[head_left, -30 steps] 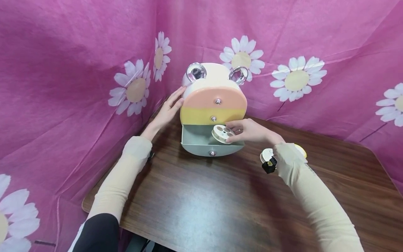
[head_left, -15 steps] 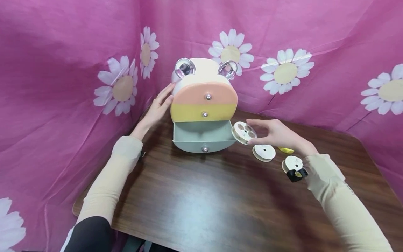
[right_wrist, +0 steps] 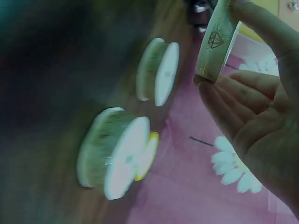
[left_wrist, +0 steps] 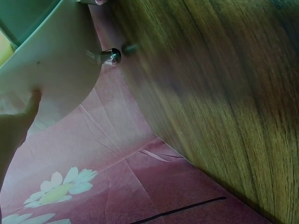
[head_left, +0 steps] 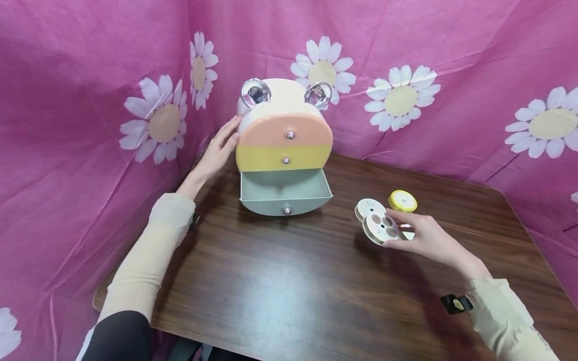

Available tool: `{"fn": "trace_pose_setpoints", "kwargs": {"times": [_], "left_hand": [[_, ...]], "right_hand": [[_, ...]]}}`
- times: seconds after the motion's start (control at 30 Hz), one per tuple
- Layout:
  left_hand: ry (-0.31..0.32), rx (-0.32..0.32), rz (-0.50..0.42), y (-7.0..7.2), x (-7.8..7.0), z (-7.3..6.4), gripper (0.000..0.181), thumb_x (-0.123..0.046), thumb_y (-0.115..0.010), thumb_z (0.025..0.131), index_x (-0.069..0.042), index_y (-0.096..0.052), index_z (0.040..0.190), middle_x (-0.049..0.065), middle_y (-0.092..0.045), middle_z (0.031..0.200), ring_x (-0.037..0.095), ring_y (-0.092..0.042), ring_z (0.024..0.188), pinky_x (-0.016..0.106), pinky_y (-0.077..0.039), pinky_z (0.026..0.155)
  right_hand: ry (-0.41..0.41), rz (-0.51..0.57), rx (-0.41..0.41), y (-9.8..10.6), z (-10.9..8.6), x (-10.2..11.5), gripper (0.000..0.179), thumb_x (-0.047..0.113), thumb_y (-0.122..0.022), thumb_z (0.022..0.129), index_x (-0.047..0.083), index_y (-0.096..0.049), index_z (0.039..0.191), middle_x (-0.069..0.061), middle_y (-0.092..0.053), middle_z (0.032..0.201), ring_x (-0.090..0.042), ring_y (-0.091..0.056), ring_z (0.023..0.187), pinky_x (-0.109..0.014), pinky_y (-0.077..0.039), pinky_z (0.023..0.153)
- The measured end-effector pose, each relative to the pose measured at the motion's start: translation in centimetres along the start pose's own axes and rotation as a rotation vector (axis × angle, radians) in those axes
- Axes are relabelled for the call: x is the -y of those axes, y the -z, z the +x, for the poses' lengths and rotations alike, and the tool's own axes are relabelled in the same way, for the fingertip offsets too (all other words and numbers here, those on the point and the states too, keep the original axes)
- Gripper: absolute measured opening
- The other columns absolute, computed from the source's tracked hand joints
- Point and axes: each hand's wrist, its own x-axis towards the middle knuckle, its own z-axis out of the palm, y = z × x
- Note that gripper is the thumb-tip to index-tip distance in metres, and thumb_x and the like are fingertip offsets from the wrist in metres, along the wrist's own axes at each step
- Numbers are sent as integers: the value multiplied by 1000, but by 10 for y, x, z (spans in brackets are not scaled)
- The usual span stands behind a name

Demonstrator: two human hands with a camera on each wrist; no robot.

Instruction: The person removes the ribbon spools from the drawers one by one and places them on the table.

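Observation:
A small frog-like drawer cabinet (head_left: 284, 133) stands on the table, its lowest grey-green drawer (head_left: 286, 188) pulled out. My left hand (head_left: 214, 155) rests with extended fingers against the cabinet's left side; the left wrist view shows its thumb at the cabinet wall (left_wrist: 56, 70). Between thumb and fingers, my right hand (head_left: 433, 243) pinches a white ribbon spool (head_left: 381, 228) with round holes in its face. In the right wrist view that spool (right_wrist: 217, 44) shows its pale ribbon with a diamond print. It overlaps another white spool (head_left: 368, 205) in the head view.
A yellow-edged spool (head_left: 403, 200) lies beyond the right hand, and a further white spool (head_left: 408, 232) is mostly hidden behind the fingers. Both upper drawers (head_left: 289, 143) are closed. Pink cloth (head_left: 406, 30) with daisies hangs behind and left of the wooden table (head_left: 271, 281).
My right hand has carried the held spool from over the open drawer rightward to the other spools. The left hand stays at the cabinet's side. The head view has shifted slightly right.

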Motion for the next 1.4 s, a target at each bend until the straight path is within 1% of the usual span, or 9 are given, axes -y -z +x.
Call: {"fn": "trace_pose_setpoints", "kwargs": {"times": [0.1,0.23,0.33,0.43,0.5,0.57,1.17,1.27,1.4], "left_hand": [[7,-5,5,3,-2,1,49,-9,-42,105,-3,-33,153,16,-23,165,25,-15,156,42,-16,129],[3,-9,5,7,-4,3,49,-11,-42,106,-3,-33,153,15,-23,165,24,-15,156,41,-17,129],[20,-8,-6,10,-4,2,50,-11,-42,106,-4,-33,154,14,-21,166,24,-14,156,45,-22,127],[53,-1,-38,13,-3,1,50,-12,-41,106,-7,-31,155,12,-18,167,23,-17,156,51,-31,122],[67,1,-60,13,-3,1,51,-13,-40,106,-8,-30,156,11,-17,167,24,-20,155,54,-35,118],[74,4,-69,13,-2,1,51,-13,-39,106,-9,-29,156,9,-16,168,24,-21,154,55,-37,117],[72,13,-114,4,5,2,51,-12,-40,106,-8,-30,156,12,-15,167,24,-19,155,54,-38,116],[75,10,-109,2,5,2,50,-12,-40,106,-7,-30,155,13,-15,167,24,-19,155,54,-37,117],[66,12,-91,-2,5,3,50,-12,-42,106,-6,-32,155,13,-17,167,22,-16,156,53,-34,120]], "right_hand": [[-23,-9,-6,-9,-12,-1,73,25,-90,70,-6,-61,129,-17,-72,117,-14,-70,96,-35,-62,78],[-44,-29,-13,-19,-21,-2,76,26,-91,69,-8,-60,130,-14,-71,112,-17,-69,95,-35,-61,78],[-28,-50,-18,-25,-26,-3,76,25,-91,68,-9,-60,129,-16,-72,114,-21,-70,96,-18,-57,83],[-6,-66,-31,-32,-28,-3,76,24,-92,66,-9,-61,127,-20,-71,118,-27,-69,100,1,-41,90],[-3,-75,-41,-36,-30,-4,76,25,-92,65,-9,-62,126,-21,-71,119,-29,-68,102,8,-28,91],[-8,-72,-47,-39,-31,-5,77,25,-93,64,-9,-62,126,-22,-70,119,-31,-67,104,9,-24,93],[-30,-90,-20,-44,-42,-9,81,30,-92,64,-9,-60,127,-23,-68,123,-37,-66,109,8,-22,93],[-20,-98,-21,-44,-43,-8,80,29,-92,64,-7,-60,127,-20,-69,121,-34,-66,106,-3,-36,94],[-66,-136,-31,-39,-44,0,80,33,-92,64,-1,-59,130,-16,-67,120,-33,-64,108,-43,-55,85]]}}
